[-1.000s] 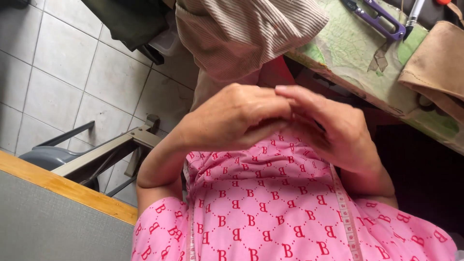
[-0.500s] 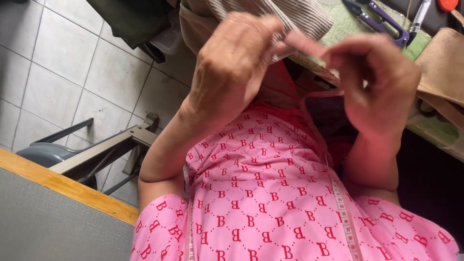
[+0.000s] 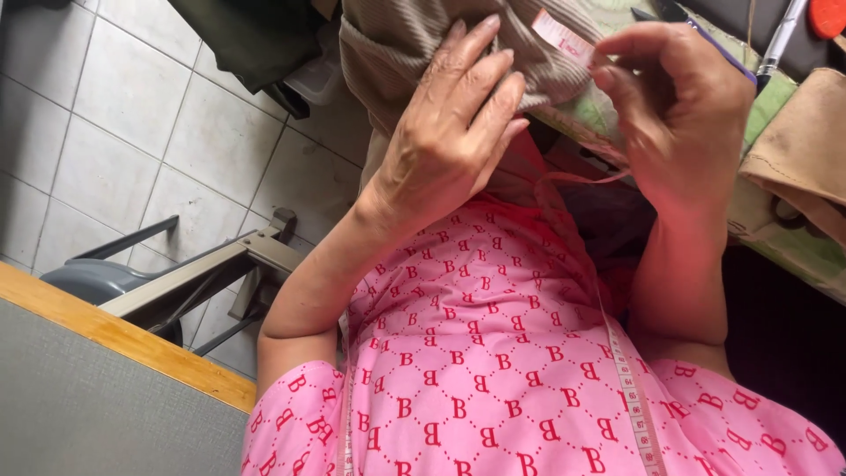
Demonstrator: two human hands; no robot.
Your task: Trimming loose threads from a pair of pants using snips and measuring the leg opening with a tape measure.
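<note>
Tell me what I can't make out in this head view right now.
- Left hand: its palm and thumb are turned away, so its grip on the beige ribbed fabric is hidden.
- Pink measuring tape: markings too small and blurred; the right hand covers part of it.
- Purple-handled tool: mostly behind the right hand.
- Orange round object: cut off by the top edge.

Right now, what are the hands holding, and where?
The right hand pinches the end of a pink measuring tape between its fingertips. The left hand rests flat on the beige ribbed fabric, not gripping it.
</note>
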